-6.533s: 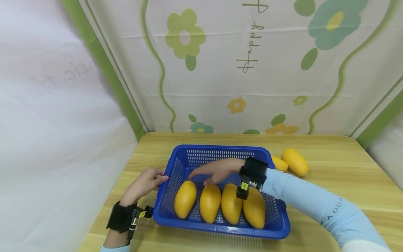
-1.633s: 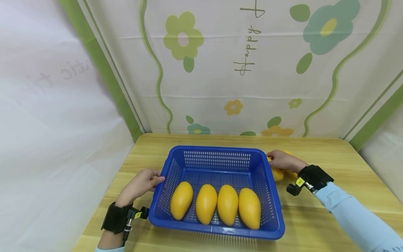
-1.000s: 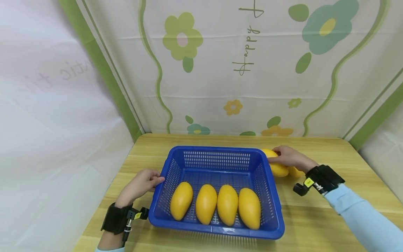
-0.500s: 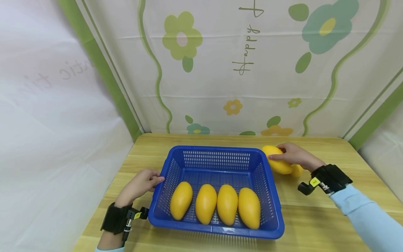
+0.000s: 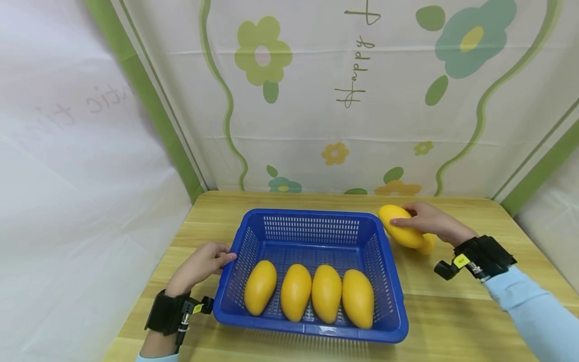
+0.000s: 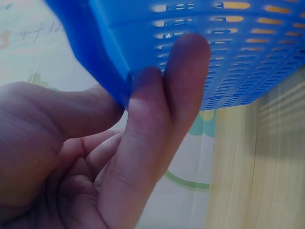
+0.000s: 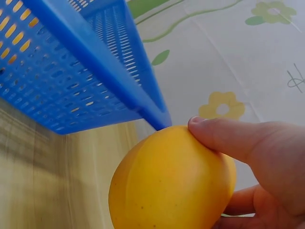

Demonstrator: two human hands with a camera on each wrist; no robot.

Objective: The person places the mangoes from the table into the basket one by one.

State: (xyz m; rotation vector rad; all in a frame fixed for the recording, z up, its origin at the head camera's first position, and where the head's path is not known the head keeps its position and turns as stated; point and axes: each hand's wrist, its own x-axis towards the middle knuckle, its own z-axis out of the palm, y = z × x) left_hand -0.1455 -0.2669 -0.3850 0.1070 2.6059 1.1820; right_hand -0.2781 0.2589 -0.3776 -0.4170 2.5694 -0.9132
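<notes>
A blue plastic basket [image 5: 309,332] with slotted walls stands on the table, several yellow mangoes [image 5: 296,292] lined up along its near side. My left hand [image 5: 203,265] pinches the basket's left rim; in the left wrist view the thumb [image 6: 90,112] is on the rim and two fingers [image 6: 188,71] lie against the outer wall. Just right of the basket, my right hand [image 5: 434,221] grips another mango [image 5: 400,229], thumb on top in the right wrist view, where the mango [image 7: 167,186] fills the lower middle. Its far fingers are partly hidden.
One more mango [image 5: 427,244] lies on the wooden table [image 5: 475,271] under and behind the held one, mostly hidden. A white patterned curtain [image 5: 294,115] hangs along the table's back edge, and a white sheet [image 5: 90,201] hangs on the left.
The right hand has gone from inside the basket to its right side and taken hold of a mango, lifting it and shifting slightly right. The left hand keeps its place on the rim.
</notes>
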